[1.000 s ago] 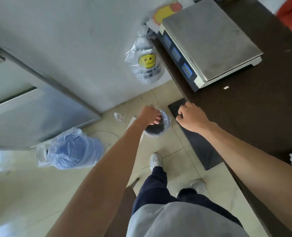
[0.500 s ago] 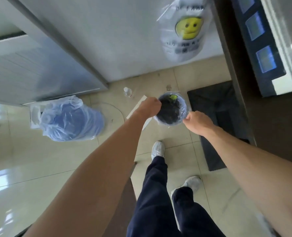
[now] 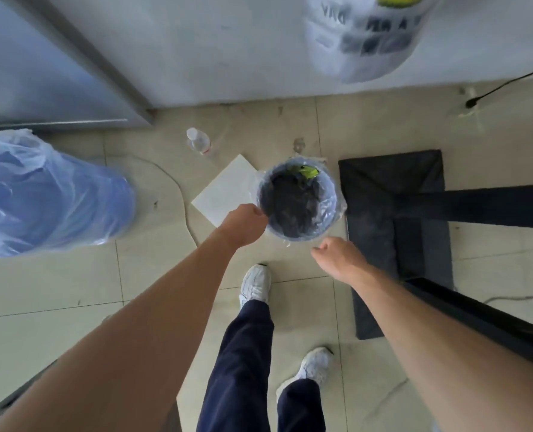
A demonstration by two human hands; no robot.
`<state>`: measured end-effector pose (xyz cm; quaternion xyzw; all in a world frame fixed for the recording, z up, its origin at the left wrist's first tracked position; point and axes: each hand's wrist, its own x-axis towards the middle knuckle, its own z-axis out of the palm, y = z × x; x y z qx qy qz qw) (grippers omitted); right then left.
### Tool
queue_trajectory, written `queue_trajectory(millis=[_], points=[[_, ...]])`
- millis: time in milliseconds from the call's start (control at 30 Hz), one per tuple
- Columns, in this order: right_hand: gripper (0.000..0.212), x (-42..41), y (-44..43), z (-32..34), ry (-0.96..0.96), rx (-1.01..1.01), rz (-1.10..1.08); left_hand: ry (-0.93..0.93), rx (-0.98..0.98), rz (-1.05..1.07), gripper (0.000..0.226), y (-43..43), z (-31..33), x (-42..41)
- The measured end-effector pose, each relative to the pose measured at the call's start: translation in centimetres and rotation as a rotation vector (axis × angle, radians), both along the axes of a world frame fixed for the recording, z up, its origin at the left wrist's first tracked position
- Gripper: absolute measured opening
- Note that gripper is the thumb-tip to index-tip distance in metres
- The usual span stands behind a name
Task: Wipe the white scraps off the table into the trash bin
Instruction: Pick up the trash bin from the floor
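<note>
The person is leaning over the floor; the trash bin [image 3: 296, 236], a round dark one lined with a clear plastic bag, is standing on the tiles between a white sheet [image 3: 224, 188] on its left and a dark mat [image 3: 393, 188] on its right; a green scrap [image 3: 308, 172] is lying inside, at the far wall. The left hand [image 3: 243, 224] is gripping the bin's near-left rim, its fingers curling over the edge. The right hand [image 3: 336, 257] is hovering just beside the near rim, with fingers loosely curled; whether it is pinching something, I cannot tell. A small plastic bottle [image 3: 198, 141] is sitting near the wall; a blue water jug [image 3: 40, 194] under clear wrap is sitting well to the left; a white shoe [image 3: 255, 283] is showing just below the bin.
</note>
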<state>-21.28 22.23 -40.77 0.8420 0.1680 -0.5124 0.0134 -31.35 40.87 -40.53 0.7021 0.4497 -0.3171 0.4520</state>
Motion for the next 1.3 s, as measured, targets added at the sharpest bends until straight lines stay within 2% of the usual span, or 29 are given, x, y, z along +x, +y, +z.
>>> queue_trajectory(millis=[133,300,400,500,700,833,900,967,1033,1100,1167,1300], points=[[0.035,0.7,-0.6,-3.2,0.028,-0.006,-0.006,-0.005,0.004,-0.056,0.038,-0.3,-3.0,0.9],[0.025,1.2,-0.7,-5.9,0.093,-0.049,0.007,-0.013,0.004,-0.072,0.039,-1.3,-6.6,0.8],[0.035,1.3,-1.1,-8.1,0.181,-0.070,0.017,-0.011,0.024,-0.008,0.039,-1.7,-9.6,0.4],[0.046,1.6,-1.1,-10.1,0.206,-0.051,-0.068,0.008,0.018,0.025,0.043,-1.8,-12.0,-0.1],[0.048,1.3,-0.2,-13.6,0.148,0.048,-0.340,0.005,0.019,0.060,0.039,-1.5,-15.0,-0.3],[0.047,1.1,0.4,-15.4,0.123,-0.014,-0.379,-0.023,0.012,0.041,0.038,-2.1,-15.8,0.3],[0.041,1.0,0.6,-15.9,0.122,-0.028,-0.494,-0.021,-0.004,0.052,0.039,-2.4,-15.8,0.7],[0.042,1.3,0.6,-16.3,0.148,-0.035,-0.754,-0.020,-0.031,0.123,0.040,-2.3,-16.1,0.9],[0.045,1.7,0.3,-16.6,0.158,-0.010,-0.944,-0.008,-0.059,0.302,0.038,-2.1,-16.6,1.1],[0.044,2.2,0.0,-16.7,0.162,0.034,-1.017,0.012,-0.066,0.471,0.029,-2.2,-16.4,1.4],[0.043,2.4,-0.1,-16.4,0.158,0.049,-1.048,-0.028,-0.039,0.516,0.017,-2.7,-15.9,1.6],[0.019,2.6,0.6,-14.7,0.098,0.033,-1.057,-0.098,0.087,0.570,0.011,-3.7,-14.3,1.9]])
